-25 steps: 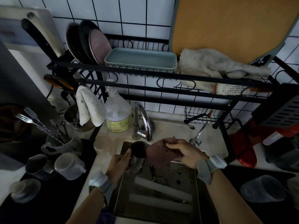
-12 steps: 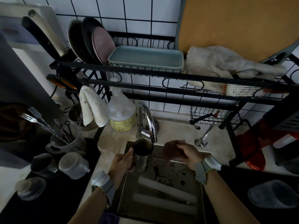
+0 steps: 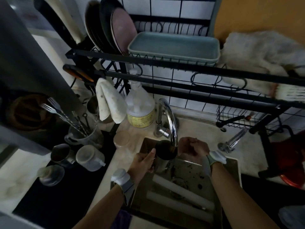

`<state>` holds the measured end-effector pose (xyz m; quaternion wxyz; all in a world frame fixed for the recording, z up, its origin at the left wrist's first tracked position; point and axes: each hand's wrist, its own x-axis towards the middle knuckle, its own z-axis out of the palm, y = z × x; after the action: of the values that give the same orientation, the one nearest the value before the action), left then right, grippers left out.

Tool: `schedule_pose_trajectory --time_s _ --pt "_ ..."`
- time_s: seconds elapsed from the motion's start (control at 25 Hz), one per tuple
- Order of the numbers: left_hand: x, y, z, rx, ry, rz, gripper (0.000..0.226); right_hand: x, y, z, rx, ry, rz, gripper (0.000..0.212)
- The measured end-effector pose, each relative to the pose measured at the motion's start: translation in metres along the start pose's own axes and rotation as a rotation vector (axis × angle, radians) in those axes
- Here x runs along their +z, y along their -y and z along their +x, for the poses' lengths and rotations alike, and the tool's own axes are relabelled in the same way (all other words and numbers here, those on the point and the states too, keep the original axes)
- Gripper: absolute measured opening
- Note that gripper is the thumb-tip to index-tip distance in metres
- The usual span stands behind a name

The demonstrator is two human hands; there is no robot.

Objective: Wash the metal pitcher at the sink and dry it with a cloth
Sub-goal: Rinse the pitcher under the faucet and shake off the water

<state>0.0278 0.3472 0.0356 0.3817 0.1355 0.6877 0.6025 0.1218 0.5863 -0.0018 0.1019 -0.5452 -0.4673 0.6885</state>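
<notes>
I see left hand (image 3: pixel 143 164), fingers wrapped round pitcher (image 3: pixel 165 150), upright over sink (image 3: pixel 194 176), mouth under faucet (image 3: pixel 170 118) spout. Right hand (image 3: pixel 194 147) just beside, fingers curled; whether holding anything, I cannot tell. Cloth (image 3: pixel 109 103) hangs on rack beyond.

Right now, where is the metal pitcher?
In the head view, the metal pitcher is at centre frame, gripped by the left hand at the back left of the sink, its mouth under the faucet spout.
</notes>
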Motion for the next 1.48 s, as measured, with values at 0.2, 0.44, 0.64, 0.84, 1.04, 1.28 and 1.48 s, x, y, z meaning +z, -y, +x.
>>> schedule_pose_trajectory --time_s 0.2,0.44,0.64,0.84,1.04,1.28,1.48 --pt "0.0 0.005 0.012 0.012 -0.019 0.083 0.067 0.012 0.019 0.032 -0.057 0.004 -0.097 0.032" --pt "0.003 0.003 0.022 0.027 -0.035 0.158 0.068 0.002 0.024 0.069 -0.044 -0.046 -0.137 0.034" --pt "0.009 0.001 0.023 0.016 -0.036 0.156 0.069 -0.025 0.016 0.094 -0.027 -0.099 -0.207 0.039" --pt "0.011 0.006 0.029 0.042 -0.008 0.138 0.07 -0.032 0.019 0.092 -0.072 -0.173 -0.422 0.037" --pt "0.011 0.01 0.028 0.076 0.009 0.131 0.063 -0.013 0.028 0.075 -0.23 -0.268 -0.532 0.045" --pt "0.008 0.011 0.021 0.069 0.019 0.197 0.062 0.057 0.06 0.043 -0.257 0.11 -0.587 0.056" --pt "0.011 0.01 0.017 0.079 0.053 0.226 0.061 0.072 0.061 0.048 -0.121 0.134 -0.677 0.056"
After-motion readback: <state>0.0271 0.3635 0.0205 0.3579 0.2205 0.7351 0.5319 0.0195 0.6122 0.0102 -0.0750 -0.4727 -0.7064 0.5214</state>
